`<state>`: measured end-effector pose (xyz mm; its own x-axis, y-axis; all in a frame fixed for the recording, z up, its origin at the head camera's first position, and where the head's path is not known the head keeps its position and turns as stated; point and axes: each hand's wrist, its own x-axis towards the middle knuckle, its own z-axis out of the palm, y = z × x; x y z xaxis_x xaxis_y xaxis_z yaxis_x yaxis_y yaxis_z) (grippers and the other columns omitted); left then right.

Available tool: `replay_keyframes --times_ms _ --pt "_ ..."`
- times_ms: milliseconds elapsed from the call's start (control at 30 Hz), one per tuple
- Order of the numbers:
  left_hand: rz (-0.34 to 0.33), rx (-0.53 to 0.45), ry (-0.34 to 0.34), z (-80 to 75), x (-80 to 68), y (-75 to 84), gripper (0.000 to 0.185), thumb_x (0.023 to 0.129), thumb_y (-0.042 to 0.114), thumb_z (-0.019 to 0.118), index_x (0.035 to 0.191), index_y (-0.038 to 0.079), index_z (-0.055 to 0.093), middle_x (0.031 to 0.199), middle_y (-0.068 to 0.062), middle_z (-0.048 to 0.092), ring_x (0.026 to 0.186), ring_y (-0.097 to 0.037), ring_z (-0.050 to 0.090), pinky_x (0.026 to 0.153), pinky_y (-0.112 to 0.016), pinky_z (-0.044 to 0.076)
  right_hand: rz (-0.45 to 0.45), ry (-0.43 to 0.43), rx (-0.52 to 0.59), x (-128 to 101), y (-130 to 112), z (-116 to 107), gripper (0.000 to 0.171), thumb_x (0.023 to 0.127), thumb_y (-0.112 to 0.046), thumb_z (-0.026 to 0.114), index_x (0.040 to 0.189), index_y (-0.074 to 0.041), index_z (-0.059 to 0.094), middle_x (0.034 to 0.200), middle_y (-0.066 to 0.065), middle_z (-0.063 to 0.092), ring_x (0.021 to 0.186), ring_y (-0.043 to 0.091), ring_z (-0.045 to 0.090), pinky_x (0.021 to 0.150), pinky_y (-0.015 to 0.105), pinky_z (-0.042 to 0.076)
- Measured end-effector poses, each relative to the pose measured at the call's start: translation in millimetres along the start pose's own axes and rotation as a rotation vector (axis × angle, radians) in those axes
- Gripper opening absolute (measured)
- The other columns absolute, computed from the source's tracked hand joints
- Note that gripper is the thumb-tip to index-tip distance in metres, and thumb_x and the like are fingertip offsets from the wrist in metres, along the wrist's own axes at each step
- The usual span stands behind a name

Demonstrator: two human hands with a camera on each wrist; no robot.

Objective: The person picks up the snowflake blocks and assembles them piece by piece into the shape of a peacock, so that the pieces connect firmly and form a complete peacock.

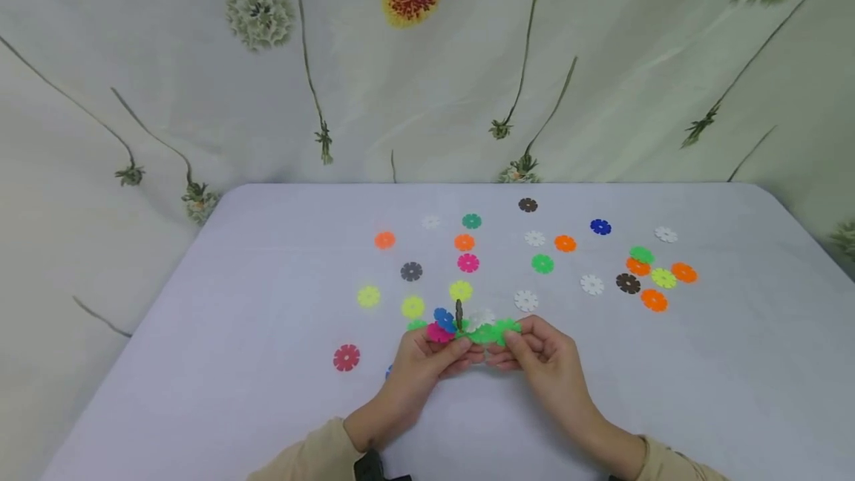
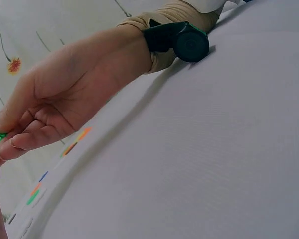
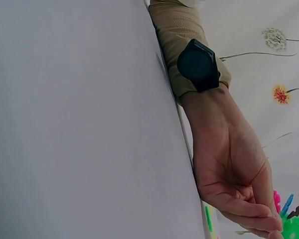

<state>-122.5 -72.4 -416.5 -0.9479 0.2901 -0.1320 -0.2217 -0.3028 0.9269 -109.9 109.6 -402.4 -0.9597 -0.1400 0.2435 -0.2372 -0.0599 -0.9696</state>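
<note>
Both hands are raised at the front middle of the table, holding a joined piece of notched plastic discs [image 1: 486, 333] between them. It combines several green discs with a white, a blue, a pink and an upright brown one. My left hand [image 1: 427, 355] pinches its left end by the pink disc [image 1: 439, 332], thumb on top. The right hand [image 1: 549, 355] grips the green disc [image 1: 509, 328] at the other end between thumb and fingers. In the left wrist view, the right hand [image 2: 65, 89] pinches a green edge; the right wrist view shows the left hand [image 3: 234, 169] beside the green disc [image 3: 295, 226].
Loose notched discs lie scattered behind the hands, among them a yellow disc [image 1: 369, 296] and a white disc [image 1: 525, 300]. A red disc [image 1: 346, 358] is left of the left hand. Toward the right, several discs cluster around a brown one [image 1: 628, 283]. A flowered cloth [image 1: 427, 95] hangs behind the table.
</note>
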Motion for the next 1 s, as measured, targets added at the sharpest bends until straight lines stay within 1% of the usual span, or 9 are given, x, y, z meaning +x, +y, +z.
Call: replay_keyframes --times_ms 100,200,267,400,533,600,667,867,1000 --pt "0.001 0.004 0.014 0.1 -0.7 -1.4 0.017 0.087 0.007 0.067 0.095 -0.007 0.062 0.091 -0.019 0.068 0.086 -0.026 0.067 0.081 -0.035 0.05 0.008 0.022 -0.003 -0.9 -1.0 2.6 0.01 0.094 0.001 0.053 0.092 0.011 0.056 0.08 0.019 0.067 0.067 0.024 0.067 0.062 0.037 0.055" --pt "0.005 -0.004 0.034 0.0 -1.9 -2.1 0.016 0.087 0.009 0.067 0.094 -0.005 0.062 0.09 -0.017 0.069 0.086 -0.025 0.067 0.08 -0.033 0.051 0.017 -0.004 -0.036 1.0 -2.8 1.9 0.01 0.093 0.0 0.054 0.091 0.009 0.057 0.08 0.016 0.068 0.068 0.024 0.067 0.063 0.037 0.055" --pt "-0.001 -0.039 0.045 -0.4 -2.9 -2.0 0.015 0.088 0.009 0.065 0.094 -0.003 0.06 0.091 -0.016 0.069 0.087 -0.024 0.067 0.081 -0.032 0.05 0.027 -0.059 -0.078 4.4 -4.7 -0.6 0.011 0.094 -0.004 0.055 0.092 0.007 0.058 0.08 0.013 0.069 0.069 0.024 0.067 0.064 0.036 0.055" --pt "-0.022 -0.129 0.081 -2.6 -4.8 -1.6 0.014 0.09 0.007 0.062 0.099 -0.002 0.057 0.095 -0.015 0.068 0.088 -0.022 0.066 0.084 -0.031 0.049 0.075 -0.211 -0.158 13.6 -8.9 -10.2 0.014 0.094 -0.009 0.057 0.095 0.005 0.059 0.082 0.012 0.068 0.07 0.022 0.067 0.064 0.034 0.055" --pt "-0.026 -0.163 0.093 -4.3 -4.7 -0.9 0.014 0.09 0.007 0.062 0.1 -0.002 0.057 0.098 -0.016 0.067 0.089 -0.02 0.066 0.086 -0.03 0.047 0.133 -0.288 -0.117 18.9 -10.1 -19.5 0.012 0.093 -0.002 0.057 0.097 0.009 0.058 0.083 0.02 0.066 0.071 0.023 0.067 0.064 0.035 0.055" --pt "-0.024 -0.16 0.086 -4.3 -3.9 -0.5 0.014 0.09 0.007 0.062 0.1 -0.002 0.057 0.099 -0.016 0.067 0.088 -0.02 0.066 0.086 -0.03 0.047 0.127 -0.286 -0.085 19.3 -10.1 -21.5 0.012 0.091 0.001 0.057 0.098 0.011 0.058 0.082 0.024 0.065 0.07 0.024 0.067 0.063 0.037 0.055" --pt "-0.019 -0.15 0.073 -3.9 -3.1 -0.1 0.012 0.09 0.006 0.062 0.098 -0.001 0.058 0.098 -0.015 0.068 0.088 -0.021 0.066 0.086 -0.032 0.047 0.087 -0.256 -0.09 18.4 -10.4 -21.7 0.011 0.091 0.001 0.057 0.097 0.011 0.059 0.079 0.022 0.065 0.067 0.024 0.066 0.061 0.037 0.055" --pt "0.0 -0.071 0.05 -1.2 -1.8 0.5 0.012 0.089 0.008 0.064 0.094 -0.002 0.06 0.091 -0.014 0.069 0.087 -0.024 0.066 0.086 -0.035 0.048 -0.028 -0.092 -0.248 14.0 -14.1 -18.5 0.002 0.089 -0.001 0.061 0.091 -0.002 0.061 0.069 0.003 0.059 0.055 0.023 0.058 0.05 0.031 0.052" --pt "0.016 -0.01 0.046 0.2 -0.6 0.9 0.017 0.088 0.009 0.065 0.096 -0.006 0.061 0.089 -0.016 0.069 0.087 -0.024 0.067 0.084 -0.034 0.049 -0.11 -0.07 -0.367 11.8 -15.4 -18.8 0.005 0.089 -0.002 0.062 0.091 -0.006 0.06 0.07 -0.002 0.061 0.056 0.017 0.06 0.05 0.03 0.051"
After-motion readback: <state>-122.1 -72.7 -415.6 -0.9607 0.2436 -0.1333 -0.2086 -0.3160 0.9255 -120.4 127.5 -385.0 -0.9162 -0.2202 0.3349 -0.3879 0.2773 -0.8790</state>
